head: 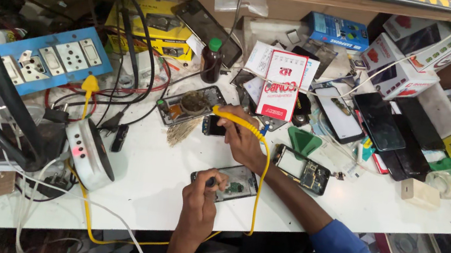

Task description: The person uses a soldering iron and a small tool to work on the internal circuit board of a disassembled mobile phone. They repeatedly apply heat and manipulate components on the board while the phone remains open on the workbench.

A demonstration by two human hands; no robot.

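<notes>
- Left hand (201, 199), lower centre of frame: fingers clamped on a small dark tool (210, 182), tip set on the opened phone (232, 182).
- Opened phone lies flat on the white bench (160, 182), just below centre, between the two hands; green board visible inside.
- Right hand (242, 139), at centre: fingers closed round a yellow soldering iron (232, 117), tip pointing up-left toward a tin (194, 102) of dark residue.
- Yellow cord (260, 183) loops from the iron down past the phone's right edge.
- A second stripped phone (304, 170) lies right of the right wrist; a green pick (303, 141) sits just above it.
- White round station (88, 152) stands to the left.
- Blue socket board (36, 61) at upper left; brown bottle (211, 60) above centre.
- Phones and boxes crowd the upper right.
</notes>
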